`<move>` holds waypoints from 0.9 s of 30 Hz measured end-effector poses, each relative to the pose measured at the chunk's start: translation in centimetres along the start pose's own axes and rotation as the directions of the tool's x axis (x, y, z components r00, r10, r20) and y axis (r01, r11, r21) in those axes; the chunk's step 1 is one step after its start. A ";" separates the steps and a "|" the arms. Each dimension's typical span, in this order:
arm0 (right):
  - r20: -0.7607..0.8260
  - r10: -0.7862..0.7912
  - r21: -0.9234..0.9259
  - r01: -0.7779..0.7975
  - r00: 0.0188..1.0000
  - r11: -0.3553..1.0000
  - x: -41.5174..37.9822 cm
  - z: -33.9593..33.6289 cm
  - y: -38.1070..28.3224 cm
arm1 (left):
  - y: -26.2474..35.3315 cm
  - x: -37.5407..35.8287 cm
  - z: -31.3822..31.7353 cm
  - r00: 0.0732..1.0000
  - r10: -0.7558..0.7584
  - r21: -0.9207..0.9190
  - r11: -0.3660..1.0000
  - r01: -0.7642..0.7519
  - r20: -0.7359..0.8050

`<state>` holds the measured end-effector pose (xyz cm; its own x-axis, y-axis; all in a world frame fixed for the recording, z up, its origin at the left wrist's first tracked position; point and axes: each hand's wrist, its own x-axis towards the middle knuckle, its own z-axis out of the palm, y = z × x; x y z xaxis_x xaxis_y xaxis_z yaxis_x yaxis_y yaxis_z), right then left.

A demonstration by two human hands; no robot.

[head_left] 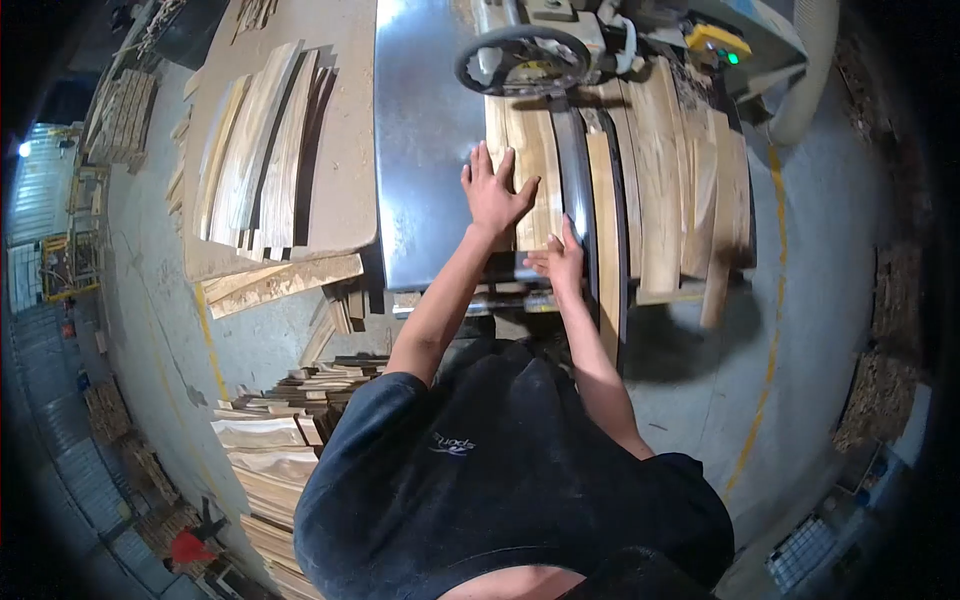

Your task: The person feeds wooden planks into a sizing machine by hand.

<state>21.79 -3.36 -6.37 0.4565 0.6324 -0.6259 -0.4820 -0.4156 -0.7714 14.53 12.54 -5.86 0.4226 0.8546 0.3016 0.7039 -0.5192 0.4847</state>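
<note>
A pale wooden board (530,140) lies lengthwise on the shiny metal machine table (425,150), along a dark metal fence (574,165). Spread wide, the fingers of my left hand (496,195) rest over the board's left side. My right hand (562,265) is at the board's near end beside the fence, its fingers stretched out and apart. The far end of the board passes beneath a black handwheel (523,62) and the machine head.
Several boards (255,150) lie on a side table (340,180) at left; more boards (660,180) lie right of the fence. A wood stack (270,460) stands on the floor to my left. A yellow control box (718,44) shows a green light. Far lower left is a person in red (190,546).
</note>
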 end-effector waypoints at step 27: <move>-0.129 -0.382 -0.253 0.342 0.915 0.905 12.6 6.5 -9.7 | -38.0 2.2 -26.3 0.778 -0.491 0.480 0.612 0.629 -0.392</move>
<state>27.35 12.89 -6.04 0.6984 0.6530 -0.2932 -0.0912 -0.3251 -0.9413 -26.33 33.92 -2.02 -0.2411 0.9168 0.3184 0.9704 0.2233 0.0920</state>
